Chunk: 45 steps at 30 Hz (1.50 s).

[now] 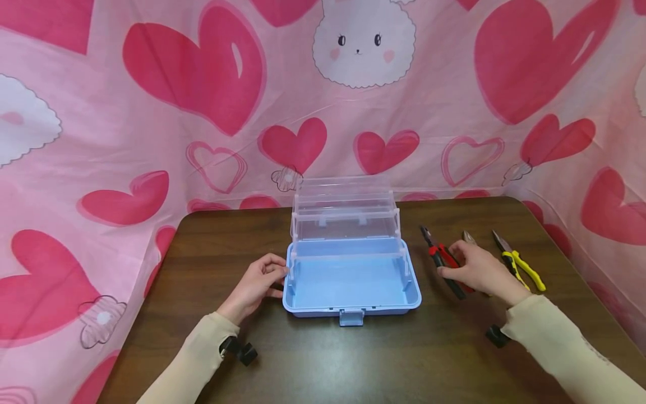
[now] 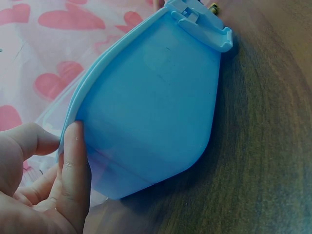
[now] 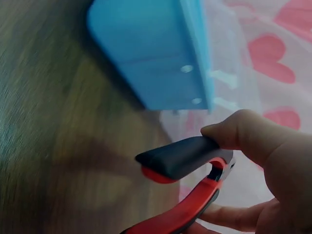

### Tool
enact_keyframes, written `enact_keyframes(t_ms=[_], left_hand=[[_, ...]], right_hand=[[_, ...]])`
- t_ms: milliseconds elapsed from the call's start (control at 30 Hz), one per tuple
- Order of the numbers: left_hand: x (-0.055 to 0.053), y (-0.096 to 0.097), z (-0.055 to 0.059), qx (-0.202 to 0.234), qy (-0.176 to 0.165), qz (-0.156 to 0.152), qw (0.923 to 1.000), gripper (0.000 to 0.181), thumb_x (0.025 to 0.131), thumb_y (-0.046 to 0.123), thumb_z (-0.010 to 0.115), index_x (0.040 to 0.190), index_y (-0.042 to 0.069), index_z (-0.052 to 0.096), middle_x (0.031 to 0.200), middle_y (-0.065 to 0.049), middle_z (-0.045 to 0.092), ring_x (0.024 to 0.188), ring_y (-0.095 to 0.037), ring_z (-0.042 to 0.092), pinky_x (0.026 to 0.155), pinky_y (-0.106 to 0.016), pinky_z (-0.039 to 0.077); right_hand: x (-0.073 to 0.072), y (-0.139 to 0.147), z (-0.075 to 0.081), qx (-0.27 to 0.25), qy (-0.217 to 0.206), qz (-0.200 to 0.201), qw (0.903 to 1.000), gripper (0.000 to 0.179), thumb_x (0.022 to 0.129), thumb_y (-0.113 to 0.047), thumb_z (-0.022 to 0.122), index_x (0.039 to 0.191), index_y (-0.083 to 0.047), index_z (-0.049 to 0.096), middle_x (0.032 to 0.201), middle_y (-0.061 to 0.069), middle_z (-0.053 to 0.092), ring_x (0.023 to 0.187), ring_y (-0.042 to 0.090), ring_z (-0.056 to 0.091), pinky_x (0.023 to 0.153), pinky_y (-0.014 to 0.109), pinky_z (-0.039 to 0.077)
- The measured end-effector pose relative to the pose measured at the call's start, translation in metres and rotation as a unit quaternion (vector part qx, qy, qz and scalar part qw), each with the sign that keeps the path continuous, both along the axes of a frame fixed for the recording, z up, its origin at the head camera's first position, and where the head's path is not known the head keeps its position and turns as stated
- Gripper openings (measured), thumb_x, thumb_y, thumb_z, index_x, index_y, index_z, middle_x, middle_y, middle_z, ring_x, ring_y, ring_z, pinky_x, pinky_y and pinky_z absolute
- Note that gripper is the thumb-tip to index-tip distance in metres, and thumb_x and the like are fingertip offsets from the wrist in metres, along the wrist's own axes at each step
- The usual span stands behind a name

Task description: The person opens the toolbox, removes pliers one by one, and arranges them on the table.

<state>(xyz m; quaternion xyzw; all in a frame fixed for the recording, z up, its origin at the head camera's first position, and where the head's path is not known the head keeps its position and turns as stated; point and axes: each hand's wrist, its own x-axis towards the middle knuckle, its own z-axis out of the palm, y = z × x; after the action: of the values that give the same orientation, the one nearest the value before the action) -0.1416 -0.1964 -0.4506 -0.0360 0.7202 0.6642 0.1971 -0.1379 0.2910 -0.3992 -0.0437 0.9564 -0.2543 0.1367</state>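
Note:
A light blue toolbox (image 1: 353, 286) stands on the table, its clear lid and tray parts (image 1: 348, 224) raised at the back. My left hand (image 1: 254, 286) pinches its left rim; in the left wrist view, the thumb and fingers lie on either side of the rim (image 2: 87, 87). To the right of the box, my right hand (image 1: 479, 271) grips red-and-black pliers (image 1: 434, 251). In the right wrist view, their handles (image 3: 183, 158) are spread, and they appear lifted off the table. The fingers partly hide the pliers.
Beyond the right hand lies a second pair of pliers (image 1: 469, 237), mostly hidden by that hand. Yellow-handled long-nose pliers (image 1: 527, 272) lie farther right on the brown wooden table (image 1: 227, 235). A pink heart-patterned cloth (image 1: 434, 101) hangs behind and at both sides.

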Motion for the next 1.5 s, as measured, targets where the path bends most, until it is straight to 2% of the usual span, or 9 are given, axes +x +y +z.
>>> enact_keyframes(t_ms=[133,233,333,567,667,967,1500], left_hand=[[-0.001,0.0,0.0,-0.001,0.0,0.0,1.0,0.027,0.103,0.013,0.065,0.124,-0.001,0.055,0.103,-0.011,0.074,0.087,-0.024,0.066,0.072,-0.035,0.065],[-0.001,0.0,0.0,-0.001,0.003,-0.001,1.0,0.027,0.103,0.013,0.065,0.124,-0.001,0.055,0.104,-0.011,0.074,0.087,-0.024,0.066,0.071,-0.035,0.065],[-0.002,0.0,0.0,-0.001,0.004,-0.001,1.0,0.027,0.103,0.012,0.065,0.124,-0.001,0.055,0.103,-0.011,0.074,0.087,-0.025,0.066,0.071,-0.035,0.065],[-0.002,0.001,0.001,-0.006,-0.001,0.002,1.0,0.027,0.103,0.013,0.065,0.124,0.0,0.056,0.102,-0.01,0.074,0.087,-0.025,0.065,0.072,-0.036,0.065],[-0.002,0.001,0.001,-0.003,-0.001,0.002,1.0,0.027,0.102,0.012,0.065,0.124,-0.001,0.055,0.102,-0.01,0.073,0.087,-0.025,0.065,0.071,-0.036,0.065],[-0.001,0.001,0.002,0.0,0.0,0.003,1.0,0.026,0.102,0.012,0.065,0.124,0.0,0.056,0.101,-0.009,0.074,0.085,-0.023,0.066,0.071,-0.035,0.065],[-0.001,0.0,-0.001,0.001,-0.002,0.007,1.0,0.027,0.102,0.013,0.066,0.123,0.0,0.056,0.102,-0.009,0.075,0.084,-0.022,0.066,0.07,-0.033,0.064]], right_hand=[[-0.003,-0.004,-0.006,0.052,-0.014,-0.024,0.9983,0.07,0.087,-0.045,0.078,0.125,0.009,0.053,0.097,0.019,0.062,0.076,0.028,0.059,0.056,0.037,0.052],[-0.006,-0.007,-0.01,0.076,-0.015,-0.034,0.9964,0.073,0.087,-0.047,0.077,0.123,0.012,0.053,0.095,0.021,0.06,0.075,0.029,0.057,0.056,0.039,0.052],[-0.011,-0.009,-0.015,0.093,-0.01,-0.035,0.995,0.075,0.087,-0.048,0.076,0.121,0.015,0.053,0.096,0.024,0.061,0.077,0.032,0.058,0.06,0.043,0.055],[-0.02,-0.012,-0.026,0.128,-0.015,-0.052,0.9903,0.077,0.087,-0.048,0.077,0.118,0.017,0.051,0.101,0.031,0.059,0.084,0.04,0.06,0.074,0.063,0.056],[-0.022,-0.014,-0.03,0.131,-0.018,-0.061,0.9893,0.076,0.087,-0.047,0.077,0.118,0.017,0.05,0.1,0.031,0.057,0.084,0.041,0.059,0.075,0.064,0.056],[-0.022,-0.016,-0.031,0.136,-0.03,-0.066,0.9881,0.071,0.088,-0.045,0.078,0.112,0.016,0.052,0.092,0.026,0.056,0.077,0.036,0.055,0.067,0.051,0.056],[-0.02,-0.011,-0.035,0.14,-0.037,-0.073,0.9867,0.072,0.089,-0.047,0.077,0.112,0.016,0.052,0.091,0.025,0.054,0.077,0.035,0.055,0.066,0.047,0.055]])
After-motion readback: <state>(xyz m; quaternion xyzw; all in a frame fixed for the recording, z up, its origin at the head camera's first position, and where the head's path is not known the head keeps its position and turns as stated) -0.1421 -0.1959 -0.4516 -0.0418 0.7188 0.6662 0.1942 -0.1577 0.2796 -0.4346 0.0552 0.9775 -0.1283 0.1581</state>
